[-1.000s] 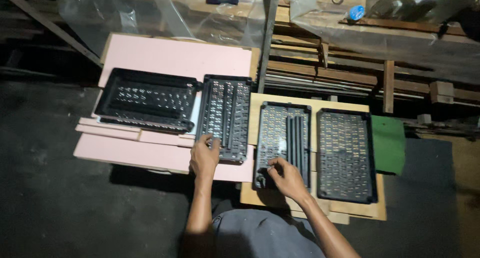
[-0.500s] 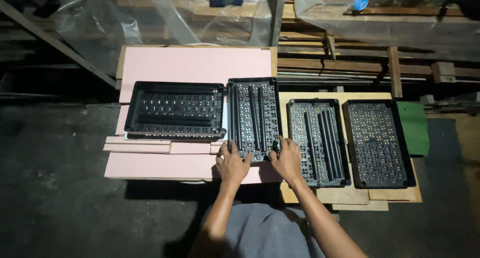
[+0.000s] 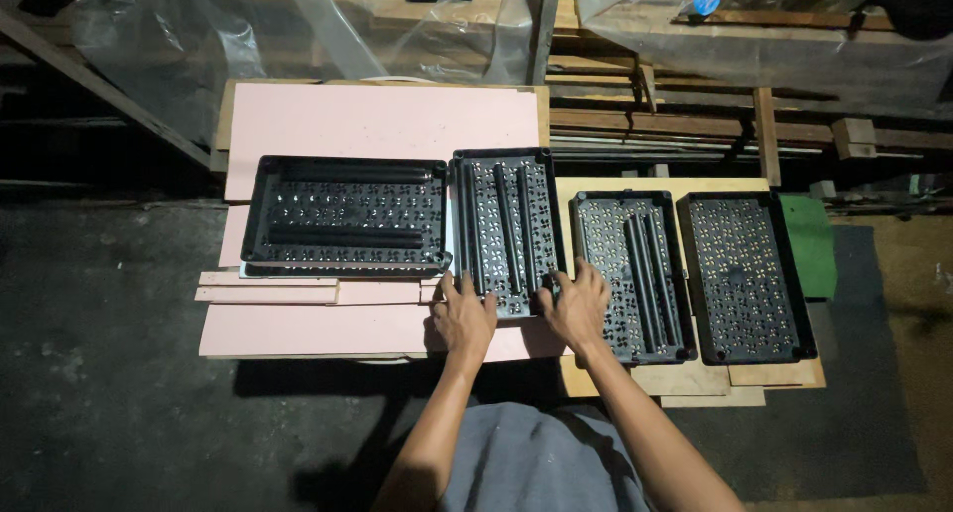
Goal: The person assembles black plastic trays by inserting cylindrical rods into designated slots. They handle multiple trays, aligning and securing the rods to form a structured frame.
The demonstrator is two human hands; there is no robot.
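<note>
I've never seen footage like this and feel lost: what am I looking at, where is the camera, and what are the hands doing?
No machine here: a person works with bare hands, filmed by a camera worn on the head, looking down. Four black perforated plastic trays lie in a row. The wide tray and the narrow tray rest on a pink board; two more trays rest on a wooden board, with a green sheet beside them. The left hand and the right hand both rest at the near end of the narrow tray, fingers spread. Neither seems to grip anything. Planks and clear plastic sheeting lie behind.
</note>
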